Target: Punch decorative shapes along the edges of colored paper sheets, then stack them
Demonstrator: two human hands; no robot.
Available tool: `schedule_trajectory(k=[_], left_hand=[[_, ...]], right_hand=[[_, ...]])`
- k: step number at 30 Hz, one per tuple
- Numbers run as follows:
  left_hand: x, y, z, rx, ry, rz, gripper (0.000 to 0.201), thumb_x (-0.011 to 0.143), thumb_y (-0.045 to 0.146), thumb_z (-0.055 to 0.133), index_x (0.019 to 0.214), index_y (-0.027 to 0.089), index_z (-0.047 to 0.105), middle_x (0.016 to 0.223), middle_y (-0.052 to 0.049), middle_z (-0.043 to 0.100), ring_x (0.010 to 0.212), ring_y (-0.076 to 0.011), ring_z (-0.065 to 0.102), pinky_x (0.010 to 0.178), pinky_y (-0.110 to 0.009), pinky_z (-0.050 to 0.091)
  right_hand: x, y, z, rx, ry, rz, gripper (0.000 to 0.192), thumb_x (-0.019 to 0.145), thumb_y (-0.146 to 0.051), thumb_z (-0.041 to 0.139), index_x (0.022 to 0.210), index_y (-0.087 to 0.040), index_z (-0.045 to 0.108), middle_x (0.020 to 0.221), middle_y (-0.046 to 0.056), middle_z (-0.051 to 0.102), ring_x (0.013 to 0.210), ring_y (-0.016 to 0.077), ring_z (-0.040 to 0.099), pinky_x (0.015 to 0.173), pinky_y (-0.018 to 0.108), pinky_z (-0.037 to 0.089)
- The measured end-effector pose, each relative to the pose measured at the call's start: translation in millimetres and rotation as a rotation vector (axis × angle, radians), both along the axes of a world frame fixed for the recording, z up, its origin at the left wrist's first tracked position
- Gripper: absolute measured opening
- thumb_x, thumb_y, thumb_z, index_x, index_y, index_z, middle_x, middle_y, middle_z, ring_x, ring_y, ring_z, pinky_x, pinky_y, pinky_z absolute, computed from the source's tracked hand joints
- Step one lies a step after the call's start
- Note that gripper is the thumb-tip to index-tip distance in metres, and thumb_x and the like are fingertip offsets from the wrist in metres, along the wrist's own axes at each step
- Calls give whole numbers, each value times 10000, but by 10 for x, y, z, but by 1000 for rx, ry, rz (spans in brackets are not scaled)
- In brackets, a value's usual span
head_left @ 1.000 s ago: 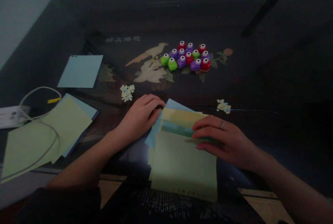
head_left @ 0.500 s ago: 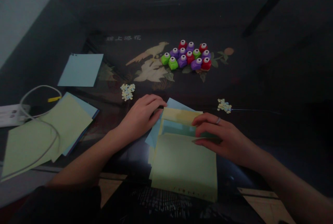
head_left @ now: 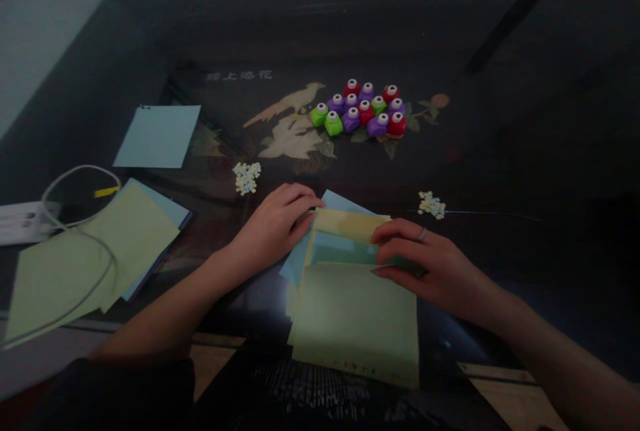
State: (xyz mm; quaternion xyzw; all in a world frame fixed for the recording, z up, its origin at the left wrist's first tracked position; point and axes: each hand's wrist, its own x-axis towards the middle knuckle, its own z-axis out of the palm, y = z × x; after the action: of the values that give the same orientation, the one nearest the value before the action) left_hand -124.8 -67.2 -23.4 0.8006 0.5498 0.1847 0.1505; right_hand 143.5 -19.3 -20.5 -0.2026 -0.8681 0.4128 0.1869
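Pale Chinese characters (head_left: 239,75) on the dark table top (head_left: 450,171), above the inlaid bird (head_left: 287,104); too dim and small to read reliably.

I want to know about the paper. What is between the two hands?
Between the left hand and the right hand, the head view shows a stack of coloured paper sheets. Both hands touch it.

bare forearms, ring on R hand (head_left: 430,264), dark clothing
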Motion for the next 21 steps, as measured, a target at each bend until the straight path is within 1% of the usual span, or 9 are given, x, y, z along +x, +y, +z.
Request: schedule_trajectory(k=[3,6,9,11,12,14,16,18,21], left_hand=[[9,2,16,-7,-5,-1,169,901,140,494,1032,142,600,1045,-91,609,967,-211,551,878,-389,456],[29,4,26,-20,-11,13,156,910,144,472,1017,146,585,1043,-93,612,983,-214,552,894,-401,451],[62,6,6,-13,-43,15,218,916,123,442,1098,152,556,1181,-115,595,1111,-227,527,961,-425,421],[85,13,-17,-9,-53,-12,295,920,108,415,1187,167,525,1290,-117,556,1205,-232,485,1005,-441,389],[95,19,-28,-12,-44,-25,323,920,101,405,1215,171,516,1309,-115,546,1222,-234,472,1014,-445,378],[110,36,-39,-24,-7,-28,341,916,96,393,1224,157,527,1264,-121,565,1189,-246,482,996,-445,381],[115,56,-36,-39,22,0,329,918,101,375,1192,134,555,1175,-128,586,1112,-253,499,950,-436,399],[113,71,-19,-58,23,30,311,935,122,349,1151,127,572,1108,-123,597,1044,-246,505,909,-422,411],[106,67,24,-98,29,33,265,967,200,349,1074,138,583,1033,-100,614,968,-232,512,877,-407,413]], right_hand=[[-9,-2,-5,24,-5,-8,31,851,-162,608,849,-192,600,1011,57,578,954,156,583,835,296,484],[-32,-3,-9,84,-33,-28,23,859,-178,593,856,-178,615,981,74,592,916,173,594,800,314,504],[-56,1,-26,141,-58,-72,54,868,-183,573,875,-171,625,980,94,606,911,193,601,793,341,517],[-65,8,-45,189,-67,-115,63,868,-184,569,891,-174,627,991,101,612,924,209,599,803,367,519],[-67,12,-55,220,-76,-134,65,867,-187,571,897,-175,627,998,105,615,932,218,594,810,384,515],[-71,19,-67,288,-109,-161,68,865,-197,582,908,-173,628,1019,114,617,952,237,577,833,414,501],[-76,23,-66,345,-160,-182,113,855,-216,605,950,-160,631,1055,128,612,981,259,551,865,441,481],[-85,21,-56,384,-212,-200,223,836,-237,637,1034,-136,624,1089,141,603,1004,278,530,891,461,466],[-107,6,-39,405,-273,-207,412,796,-290,691,1148,-104,587,1114,152,597,1014,296,521,907,481,457]])
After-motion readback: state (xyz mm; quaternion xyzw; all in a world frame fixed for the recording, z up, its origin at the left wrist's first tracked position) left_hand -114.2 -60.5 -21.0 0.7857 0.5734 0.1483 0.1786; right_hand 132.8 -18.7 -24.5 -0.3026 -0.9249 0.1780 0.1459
